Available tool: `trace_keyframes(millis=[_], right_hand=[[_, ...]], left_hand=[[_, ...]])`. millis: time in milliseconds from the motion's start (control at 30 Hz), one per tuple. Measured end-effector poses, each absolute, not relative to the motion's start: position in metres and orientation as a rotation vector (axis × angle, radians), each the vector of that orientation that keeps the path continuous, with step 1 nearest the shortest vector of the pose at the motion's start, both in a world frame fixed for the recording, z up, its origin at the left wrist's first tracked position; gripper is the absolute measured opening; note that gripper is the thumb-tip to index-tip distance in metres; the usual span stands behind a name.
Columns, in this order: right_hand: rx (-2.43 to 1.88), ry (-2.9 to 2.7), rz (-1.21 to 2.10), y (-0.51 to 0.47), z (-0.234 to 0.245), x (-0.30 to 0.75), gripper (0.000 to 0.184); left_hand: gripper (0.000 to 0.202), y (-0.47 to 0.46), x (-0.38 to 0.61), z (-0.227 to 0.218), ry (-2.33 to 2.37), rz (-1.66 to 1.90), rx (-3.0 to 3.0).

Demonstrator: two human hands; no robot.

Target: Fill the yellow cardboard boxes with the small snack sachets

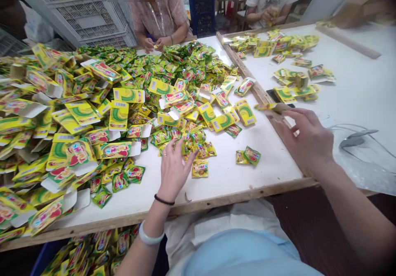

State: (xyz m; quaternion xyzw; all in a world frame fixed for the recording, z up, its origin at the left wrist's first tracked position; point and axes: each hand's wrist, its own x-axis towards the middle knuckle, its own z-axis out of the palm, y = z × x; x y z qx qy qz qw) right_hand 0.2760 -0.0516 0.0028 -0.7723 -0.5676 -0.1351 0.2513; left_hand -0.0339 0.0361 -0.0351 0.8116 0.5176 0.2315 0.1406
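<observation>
I stand by a long white table [235, 177] that is covered with green and yellow packaging. The person who wears the camera sits at the near edge.

The left hand [175, 168] lies palm down on the table. Its fingers are a little spread and their tips touch the near edge of a pile of small sachets [185, 138]. It is not closed around anything. A black band [163, 201] and a white bangle [150, 237] are on this wrist. One loose sachet [199, 168] lies just to the right of the hand, and a pair of sachets [248, 156] lies farther right, apart from the pile.

The right hand [307, 138] is raised over the wooden strip [247, 76] at the right side of the table. Its fingertips pinch a flat carton [272, 107], which points to the left, above the strip.

On the left side there is a big heap of unfolded cartons [77, 115]. Behind the sachets, more cartons and sachets reach to the far edge, where another person's hands [156, 43] are close together around something small. Right of the strip is a second table [355, 82] with scattered cartons [291, 86] and a grey cable [355, 138]. A third person [269, 16] sits at its far end.
</observation>
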Motion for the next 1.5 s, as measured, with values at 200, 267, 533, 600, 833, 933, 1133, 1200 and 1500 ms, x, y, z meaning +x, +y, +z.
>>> trace_keyframes(millis=[200,267,533,600,833,933,1133,1200,1500], right_hand=[[-2.412,-1.784,0.077,-0.054,-0.062,0.274,0.046],[-2.364,-1.700,0.222,-0.057,-0.074,0.266,0.038],[-1.373,-1.207,1.150,-0.039,-0.025,0.191,0.030],[-1.285,-1.231,1.245,-0.033,-0.016,0.179,0.029],[-1.321,-1.272,1.464,-0.021,-0.041,0.161,0.034],[-1.584,-1.699,1.176,-0.011,-0.060,0.137,0.024],[-1.837,-1.875,0.841,-0.006,-0.074,0.121,0.040],[-1.835,-1.923,0.812,-0.009,-0.073,0.121,0.037],[-1.622,-1.937,0.890,-0.039,-0.057,0.133,0.010]], left_hand=[[0.043,0.065,-0.051,-0.061,1.612,0.477,2.464],[0.038,0.063,-0.062,-0.063,1.572,0.557,2.276],[0.059,0.029,-0.052,-0.047,1.205,0.824,1.215],[0.056,0.025,-0.053,-0.045,1.286,0.772,1.340],[0.038,0.030,-0.078,-0.050,1.710,0.702,2.216],[0.035,0.025,-0.074,-0.051,1.830,0.728,2.246],[0.029,0.012,-0.071,-0.058,1.523,0.630,1.953],[0.029,0.011,-0.071,-0.059,1.441,0.591,1.883],[0.036,0.103,-0.064,-0.021,1.513,0.706,2.521]])
